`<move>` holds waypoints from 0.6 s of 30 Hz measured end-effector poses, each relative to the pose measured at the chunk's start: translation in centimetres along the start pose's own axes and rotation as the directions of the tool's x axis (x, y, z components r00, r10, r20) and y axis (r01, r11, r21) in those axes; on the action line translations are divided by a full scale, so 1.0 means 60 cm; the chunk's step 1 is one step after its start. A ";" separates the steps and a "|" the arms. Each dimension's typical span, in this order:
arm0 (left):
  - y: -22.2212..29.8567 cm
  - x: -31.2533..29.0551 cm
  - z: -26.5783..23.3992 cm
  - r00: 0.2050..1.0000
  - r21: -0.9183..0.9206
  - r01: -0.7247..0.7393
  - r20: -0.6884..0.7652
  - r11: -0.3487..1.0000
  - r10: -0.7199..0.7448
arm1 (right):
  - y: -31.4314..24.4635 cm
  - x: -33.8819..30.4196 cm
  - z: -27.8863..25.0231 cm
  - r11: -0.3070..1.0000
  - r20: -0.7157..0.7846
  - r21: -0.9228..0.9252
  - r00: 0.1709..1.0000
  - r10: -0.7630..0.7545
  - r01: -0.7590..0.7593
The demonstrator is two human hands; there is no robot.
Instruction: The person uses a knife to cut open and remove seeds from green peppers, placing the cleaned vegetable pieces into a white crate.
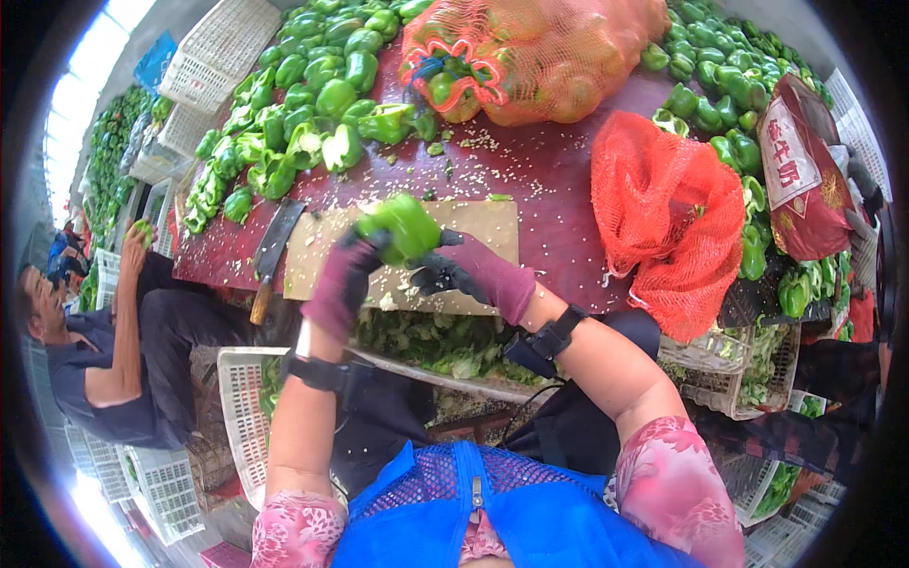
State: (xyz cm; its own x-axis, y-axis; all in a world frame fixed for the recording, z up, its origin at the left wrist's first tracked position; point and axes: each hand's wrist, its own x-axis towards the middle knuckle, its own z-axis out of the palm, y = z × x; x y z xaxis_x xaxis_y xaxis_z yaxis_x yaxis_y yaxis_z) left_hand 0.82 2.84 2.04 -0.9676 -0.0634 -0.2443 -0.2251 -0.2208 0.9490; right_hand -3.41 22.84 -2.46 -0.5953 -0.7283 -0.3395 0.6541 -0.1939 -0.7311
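A green bell pepper (405,227), smeared by motion, is held between my two gloved hands above a tan cutting board (490,237). My left hand (348,270), in a purple and black glove, is closed on the pepper's left side. Curled fingers of my right hand (469,272), gloved alike, press against its lower right. Left of the board lies a cleaver (277,241), its wooden handle toward me and its blade pointing away. Pale seeds and scraps are scattered over the board and the dark red table (559,180).
Cut and whole peppers (322,104) are heaped at the far left. A full orange mesh bag (549,57) stands at the back; a slack red mesh bag (668,208) lies right. Below the table edge sits a scrap-filled container (426,346). A person (104,350) sits at the left.
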 end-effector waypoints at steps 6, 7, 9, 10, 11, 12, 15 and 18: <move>0.044 -0.104 -0.119 0.898 0.121 -0.196 -0.376 0.973 0.228 | 0.029 -0.014 -0.029 0.955 -0.229 -0.291 0.965 -0.126 0.055; 0.041 -0.141 -0.211 0.870 0.252 -0.166 -0.418 0.953 0.262 | 0.022 -0.014 -0.014 0.975 -0.257 -0.220 0.962 -0.089 0.032; 0.026 -0.211 -0.334 0.818 0.667 0.046 -0.453 0.743 0.355 | 0.017 -0.005 -0.013 0.986 -0.277 -0.164 0.959 -0.062 0.017; 0.024 -0.244 -0.366 0.799 0.853 0.340 -0.484 0.396 0.356 | 0.016 -0.005 -0.012 0.987 -0.284 -0.161 0.957 -0.064 0.018; 0.017 -0.284 -0.395 0.738 0.745 0.571 -0.650 0.345 0.184 | 0.015 -0.006 -0.004 0.984 -0.273 -0.167 0.957 -0.102 0.058; 0.017 -0.287 -0.359 0.712 0.716 0.698 -0.692 -0.016 0.118 | 0.017 -0.011 -0.011 0.980 -0.289 -0.175 0.947 -0.141 0.092; 0.017 -0.335 -0.391 0.733 0.747 0.664 -0.659 0.037 0.169 | 0.015 0.000 0.016 0.978 -0.301 -0.178 0.940 -0.159 0.108; 0.071 -0.208 -0.309 0.884 0.899 0.335 -0.403 0.280 0.236 | 0.023 0.002 0.002 0.978 -0.328 -0.188 0.933 -0.150 0.092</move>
State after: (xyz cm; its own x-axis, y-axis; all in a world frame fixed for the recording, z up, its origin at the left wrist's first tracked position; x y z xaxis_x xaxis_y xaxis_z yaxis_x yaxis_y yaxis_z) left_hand 14.07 -15.36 5.44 -0.8627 -0.5005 -0.0725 -0.4901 0.7923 0.3634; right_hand -2.53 22.42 -3.42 -0.8064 -0.4349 -0.4006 0.4975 -0.1329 -0.8572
